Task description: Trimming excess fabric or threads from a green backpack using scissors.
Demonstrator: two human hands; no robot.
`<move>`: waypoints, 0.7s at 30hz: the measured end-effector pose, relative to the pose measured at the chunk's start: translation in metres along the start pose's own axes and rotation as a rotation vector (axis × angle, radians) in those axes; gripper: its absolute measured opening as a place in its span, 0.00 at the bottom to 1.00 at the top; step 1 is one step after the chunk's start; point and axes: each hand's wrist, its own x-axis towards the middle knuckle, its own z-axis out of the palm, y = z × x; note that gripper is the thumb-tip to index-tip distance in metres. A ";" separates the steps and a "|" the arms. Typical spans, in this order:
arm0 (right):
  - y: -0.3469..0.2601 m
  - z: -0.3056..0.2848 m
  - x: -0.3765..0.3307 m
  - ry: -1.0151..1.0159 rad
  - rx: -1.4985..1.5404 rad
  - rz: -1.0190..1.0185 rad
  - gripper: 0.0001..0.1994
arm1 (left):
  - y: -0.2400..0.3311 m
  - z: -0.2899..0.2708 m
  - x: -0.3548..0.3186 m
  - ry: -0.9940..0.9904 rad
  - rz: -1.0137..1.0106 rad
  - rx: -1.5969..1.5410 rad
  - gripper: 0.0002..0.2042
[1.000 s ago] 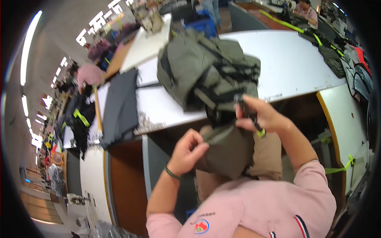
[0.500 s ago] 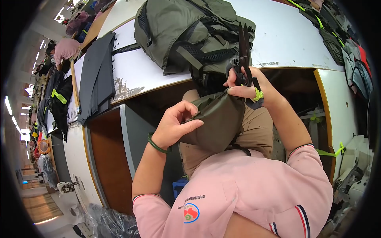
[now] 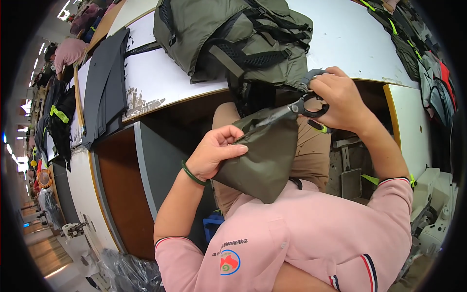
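Note:
My left hand [image 3: 214, 151] pinches the edge of an olive-green fabric piece [image 3: 265, 165] between thumb and fingers. The cloth hangs over my lap below the table edge. My right hand [image 3: 343, 100] is closed round the dark handles of a pair of scissors [image 3: 315, 106]. Their blades point left, at the cloth's upper edge near my left fingers; whether they are cutting I cannot tell. A yellow-green tie [image 3: 318, 126] hangs by the scissor handles. Just beyond, an olive backpack [image 3: 209, 44] with black straps lies on the table, some straps drooping over the edge.
Dark grey flat panels [image 3: 104, 87] lie on the white table [image 3: 160, 73] to the left. Open compartments with a grey divider [image 3: 146, 160] are under the tabletop. More bags [image 3: 433, 78] are at the far right. Another person [image 3: 69, 53] works at the far left.
My right hand has let go of the cloth and moved right. The scissors have swung from pointing away to pointing left at the cloth. My left hand keeps its pinch.

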 end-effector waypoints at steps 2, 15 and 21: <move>0.001 -0.006 -0.001 -0.031 -0.063 -0.041 0.19 | 0.000 0.003 0.005 -0.010 -0.006 -0.007 0.10; -0.002 -0.012 0.004 -0.058 -0.230 -0.152 0.15 | 0.001 0.017 0.013 -0.027 -0.010 -0.020 0.09; -0.009 -0.010 0.005 -0.047 -0.238 -0.152 0.14 | 0.000 0.019 0.011 -0.022 -0.013 -0.043 0.10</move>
